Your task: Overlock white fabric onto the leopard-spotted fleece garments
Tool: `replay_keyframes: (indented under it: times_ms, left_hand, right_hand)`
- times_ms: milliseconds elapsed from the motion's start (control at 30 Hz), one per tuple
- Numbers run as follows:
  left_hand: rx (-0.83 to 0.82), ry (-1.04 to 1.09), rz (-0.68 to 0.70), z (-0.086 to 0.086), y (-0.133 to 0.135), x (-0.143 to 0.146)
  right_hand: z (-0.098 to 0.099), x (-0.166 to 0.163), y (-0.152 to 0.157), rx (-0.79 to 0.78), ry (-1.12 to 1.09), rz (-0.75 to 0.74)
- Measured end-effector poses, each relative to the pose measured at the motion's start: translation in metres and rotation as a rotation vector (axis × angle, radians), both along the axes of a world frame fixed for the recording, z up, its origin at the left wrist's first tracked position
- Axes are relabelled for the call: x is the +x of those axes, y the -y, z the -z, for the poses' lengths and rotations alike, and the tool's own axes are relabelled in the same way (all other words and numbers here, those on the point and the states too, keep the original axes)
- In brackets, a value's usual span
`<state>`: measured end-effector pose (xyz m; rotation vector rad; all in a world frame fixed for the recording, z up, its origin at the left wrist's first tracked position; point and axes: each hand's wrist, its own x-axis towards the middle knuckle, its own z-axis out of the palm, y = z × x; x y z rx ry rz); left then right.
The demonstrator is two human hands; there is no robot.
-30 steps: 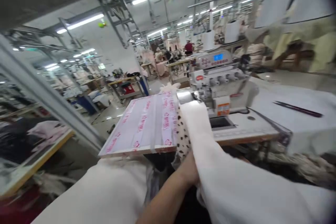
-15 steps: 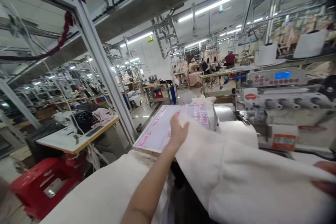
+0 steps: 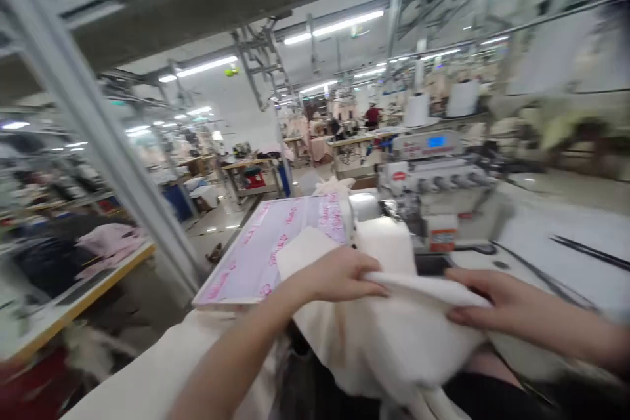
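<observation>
A cream-white piece of fabric (image 3: 394, 335) hangs in front of me, its upper edge stretched between both hands. My left hand (image 3: 347, 273) pinches that edge near the middle of the view. Farther right, my right hand (image 3: 480, 298) grips the same edge between thumb and fingers. Part of the fabric rests over the near corner of a board (image 3: 256, 246) covered in lilac sheeting with pink print. Just behind the hands stands a sewing machine (image 3: 438, 177) with a blue display, and white cloth (image 3: 386, 246) lies by its front.
More white fabric (image 3: 162, 367) drapes at lower left. A metal post (image 3: 98, 111) rises on the left beside a wood-edged table (image 3: 83, 305) with pink cloth. White thread cones (image 3: 417, 110) stand behind the machine. Black tweezers (image 3: 590, 252) appear to lie on the right-hand tabletop.
My view has swung right. My left hand has come off the board area and now pinches the fabric edge. My right hand has moved inward with the fabric, closer to the left.
</observation>
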<state>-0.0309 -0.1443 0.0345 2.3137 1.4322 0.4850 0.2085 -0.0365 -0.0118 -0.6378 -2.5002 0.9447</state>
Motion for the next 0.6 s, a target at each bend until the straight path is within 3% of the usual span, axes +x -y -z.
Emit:
replay_keyframes:
  times_ms: [33, 100, 200, 300, 400, 500, 600]
  left_hand:
    - [0.013, -0.022, -0.038, -0.010, 0.004, -0.002]
    - [0.090, -0.101, -0.118, -0.028, 0.007, -0.010]
    - [0.154, -0.265, -0.301, -0.041, -0.006, -0.030]
    - [0.124, -0.464, -0.437, -0.027, -0.034, -0.055]
    - [0.083, -0.571, -0.496, -0.006, -0.058, -0.069]
    - [0.164, -0.441, -0.453, 0.002, -0.071, -0.060]
    - [0.119, -0.096, -0.288, -0.003, -0.082, -0.034]
  right_hand:
    - [-0.010, 0.002, 0.002, -0.099, 0.039, -0.061]
    - [-0.026, 0.000, -0.003, -0.155, -0.015, -0.044]
    - [-0.029, -0.009, -0.023, -0.320, -0.172, 0.073]
    - [-0.012, -0.025, -0.047, -0.486, -0.350, 0.163]
    - [0.006, -0.045, -0.060, -0.555, -0.486, 0.159]
    - [0.012, -0.063, -0.060, -0.563, -0.543, 0.118]
    - [0.004, -0.073, -0.054, -0.534, -0.602, 0.013]
